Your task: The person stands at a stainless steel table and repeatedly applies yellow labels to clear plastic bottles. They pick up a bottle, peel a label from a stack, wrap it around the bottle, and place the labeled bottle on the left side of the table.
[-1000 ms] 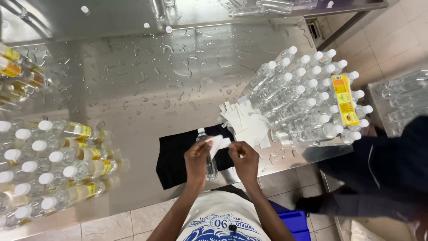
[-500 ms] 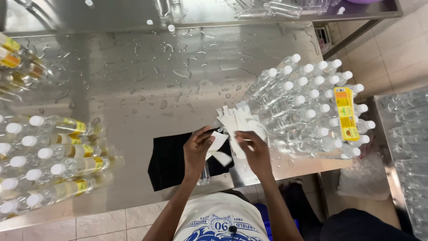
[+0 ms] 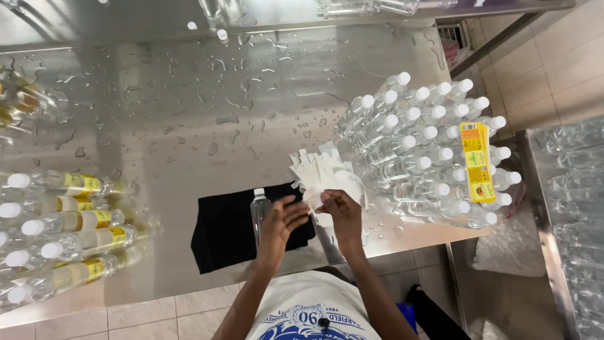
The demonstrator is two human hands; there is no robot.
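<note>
Many capped clear bottles (image 3: 423, 165), unlabelled.

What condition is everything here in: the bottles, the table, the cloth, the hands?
Steel table: wet, beaded with drops.
Black cloth: spread flat.
Single bottle: capped, lying on the cloth, unlabelled.
Stacked bottles: capped, unlabelled.
Yellow-labelled bottles: capped, lying down.
Left hand: open.
Right hand: pinching a white slip.

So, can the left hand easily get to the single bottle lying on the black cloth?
Probably yes: the left hand hovers right beside the bottle on the black cloth, nothing between them.
</note>
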